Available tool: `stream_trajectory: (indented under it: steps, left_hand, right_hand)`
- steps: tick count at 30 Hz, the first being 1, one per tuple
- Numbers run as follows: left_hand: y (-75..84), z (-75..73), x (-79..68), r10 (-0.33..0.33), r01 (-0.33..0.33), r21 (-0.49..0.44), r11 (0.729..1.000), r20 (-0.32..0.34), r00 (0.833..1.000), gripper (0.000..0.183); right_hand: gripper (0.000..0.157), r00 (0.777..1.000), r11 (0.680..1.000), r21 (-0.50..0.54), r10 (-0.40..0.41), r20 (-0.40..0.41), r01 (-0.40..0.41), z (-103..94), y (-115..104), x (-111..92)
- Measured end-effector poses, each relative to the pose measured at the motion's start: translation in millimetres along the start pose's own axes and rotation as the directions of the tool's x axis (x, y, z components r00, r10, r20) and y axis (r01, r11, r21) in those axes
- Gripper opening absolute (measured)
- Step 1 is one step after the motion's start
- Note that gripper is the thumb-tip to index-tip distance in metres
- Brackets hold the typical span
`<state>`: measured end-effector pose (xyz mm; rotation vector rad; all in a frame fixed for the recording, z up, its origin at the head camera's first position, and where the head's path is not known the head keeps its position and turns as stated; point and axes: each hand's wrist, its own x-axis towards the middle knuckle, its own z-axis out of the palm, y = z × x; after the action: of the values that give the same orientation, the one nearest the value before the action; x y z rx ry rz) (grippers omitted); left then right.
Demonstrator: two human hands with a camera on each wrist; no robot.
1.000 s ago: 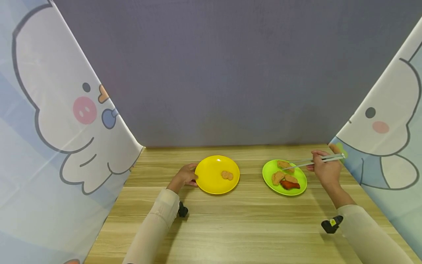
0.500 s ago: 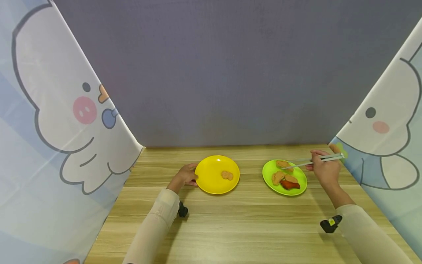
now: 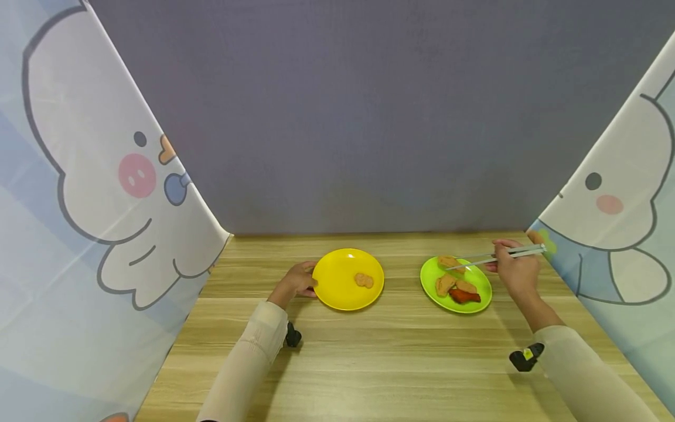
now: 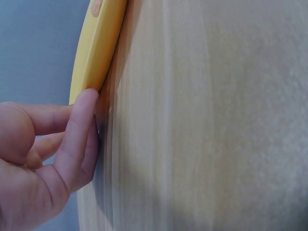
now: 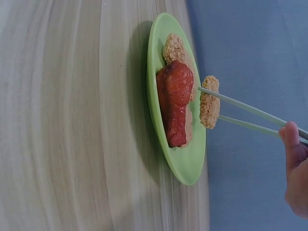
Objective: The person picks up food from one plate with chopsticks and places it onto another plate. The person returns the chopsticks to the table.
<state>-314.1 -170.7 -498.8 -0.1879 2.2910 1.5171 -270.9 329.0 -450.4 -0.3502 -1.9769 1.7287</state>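
Note:
My left hand pinches the left rim of a yellow plate, its fingertips on the edge in the left wrist view. On that plate lies a small tan fried piece. With my right hand I hold a pair of pale metallic chopsticks. Their tips grip a crumbed fried chicken piece, which looks raised above the green plate. A red-brown drumstick lies on the green plate beside more fried chicken pieces, partly hidden behind it in the right wrist view.
Both plates stand on a wood-grain table, with a gap between them. A grey panel rises behind the table. Cartoon-printed sheets flank it on both sides. Black wrist devices sit at the cuffs.
My right hand and the chopsticks have shifted slightly left. The gripped chicken piece has moved left and a little up over the green plate. The left hand and yellow plate stay put.

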Motion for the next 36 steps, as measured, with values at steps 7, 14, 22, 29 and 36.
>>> stream_trajectory:
  steps: [7, 14, 22, 29, 36]
  left_hand:
    - [1.2, 0.6, -2.4, 0.000, 0.000, 0.000, 1.000, -0.005, 1.000, 0.068]
    - [1.4, 0.7, -3.1, -0.001, 0.001, -0.004, 1.000, -0.010, 1.000, 0.068]
    - [0.5, 0.6, -2.9, 0.000, 0.000, 0.006, 1.000, -0.015, 1.000, 0.069]
    - [1.0, 0.3, -4.1, 0.008, -0.007, 0.012, 1.000, -0.012, 1.000, 0.067]
    - [3.1, 0.6, -6.2, 0.008, -0.008, 0.016, 1.000, -0.012, 1.000, 0.067]
  right_hand:
    - [0.019, 1.000, 0.997, -0.073, -0.014, 0.015, 0.015, 5.3, -4, -2]
    - [0.015, 0.999, 0.999, -0.041, 0.020, 0.031, -0.018, 12.6, -8, -4]
    - [0.020, 0.996, 0.998, 0.000, 0.058, 0.062, -0.058, 20.9, -9, -4]
    - [0.016, 0.994, 0.998, 0.062, 0.016, 0.104, -0.023, 35.3, -8, -12]
    - [0.008, 0.991, 0.999, 0.032, 0.016, 0.135, -0.021, 48.6, -9, -15]
